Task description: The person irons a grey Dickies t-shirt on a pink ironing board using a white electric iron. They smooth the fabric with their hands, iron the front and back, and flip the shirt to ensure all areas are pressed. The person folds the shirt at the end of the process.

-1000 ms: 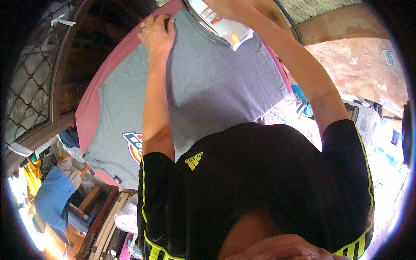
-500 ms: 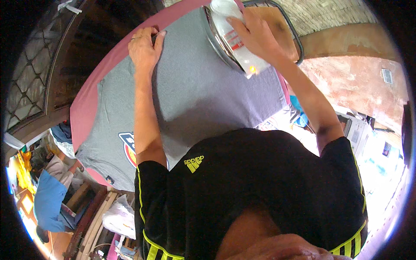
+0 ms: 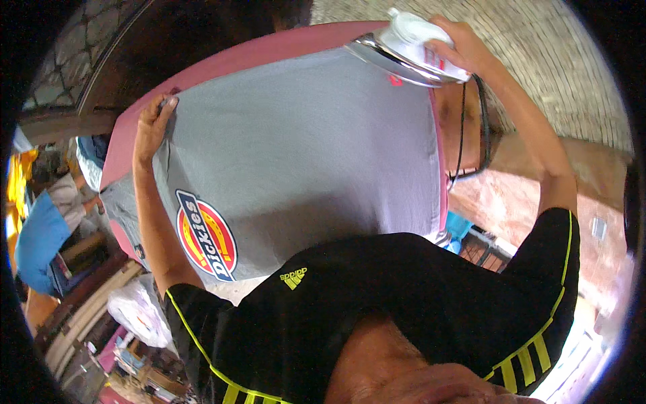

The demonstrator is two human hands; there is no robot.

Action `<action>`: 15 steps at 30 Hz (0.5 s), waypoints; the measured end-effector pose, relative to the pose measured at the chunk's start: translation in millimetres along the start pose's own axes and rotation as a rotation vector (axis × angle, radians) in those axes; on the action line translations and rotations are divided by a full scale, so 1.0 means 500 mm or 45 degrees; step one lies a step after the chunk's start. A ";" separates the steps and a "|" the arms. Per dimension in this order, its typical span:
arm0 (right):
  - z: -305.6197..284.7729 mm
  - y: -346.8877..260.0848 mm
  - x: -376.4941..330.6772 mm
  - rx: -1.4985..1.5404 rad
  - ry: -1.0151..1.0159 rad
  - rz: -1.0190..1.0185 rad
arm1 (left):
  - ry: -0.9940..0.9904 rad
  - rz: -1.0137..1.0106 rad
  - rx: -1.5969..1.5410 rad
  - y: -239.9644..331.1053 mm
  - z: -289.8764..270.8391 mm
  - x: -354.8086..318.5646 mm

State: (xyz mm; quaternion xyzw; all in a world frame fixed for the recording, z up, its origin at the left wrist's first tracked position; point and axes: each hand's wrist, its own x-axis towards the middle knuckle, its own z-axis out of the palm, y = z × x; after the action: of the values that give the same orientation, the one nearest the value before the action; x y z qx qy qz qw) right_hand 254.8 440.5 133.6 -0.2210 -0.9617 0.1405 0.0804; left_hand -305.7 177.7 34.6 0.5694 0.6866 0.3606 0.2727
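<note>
A grey T-shirt (image 3: 309, 148) with a round red, yellow and blue badge (image 3: 205, 234) lies spread over a pink-covered ironing board (image 3: 269, 50). My left hand (image 3: 153, 124) presses the shirt's far left edge, fingers curled on the cloth. My right hand (image 3: 457, 47) grips the handle of a white clothes iron (image 3: 404, 47) with a shiny metal soleplate, held tilted at the far right end of the board. The iron's black cord (image 3: 474, 135) loops down beside the board.
My black shirt with yellow stripes (image 3: 377, 310) fills the lower middle. A reddish floor (image 3: 531, 195) lies at the right and a brick wall behind. A white plastic bag (image 3: 138, 310), blue cloth (image 3: 40, 236) and cluttered shelves sit at the lower left.
The iron has moved to the board's far right end, off the middle of the shirt. My left hand has slid to the shirt's left edge. The badge is now in full view.
</note>
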 end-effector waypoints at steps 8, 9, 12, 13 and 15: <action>0.051 -0.240 0.150 0.118 -0.179 0.078 | 0.372 0.023 -0.050 -0.007 0.046 -0.012; 0.071 -0.255 0.172 0.048 -0.144 0.007 | 0.379 0.004 -0.004 0.001 0.051 -0.008; 0.125 -0.321 0.254 -0.005 -0.007 -0.189 | 0.400 0.025 0.164 0.010 0.044 -0.008; 0.138 -0.342 0.279 0.016 0.012 -0.224 | 0.400 0.048 0.218 0.008 0.043 -0.008; 0.161 -0.384 0.323 0.055 0.045 -0.287 | 0.416 0.049 0.215 0.005 0.043 -0.008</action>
State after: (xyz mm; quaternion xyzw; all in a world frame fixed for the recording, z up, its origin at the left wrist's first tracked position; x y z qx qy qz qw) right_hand 16.6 328.3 130.7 -0.1121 -0.9757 0.1471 0.1175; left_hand -286.6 178.0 23.6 0.5372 0.7386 0.3944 0.1020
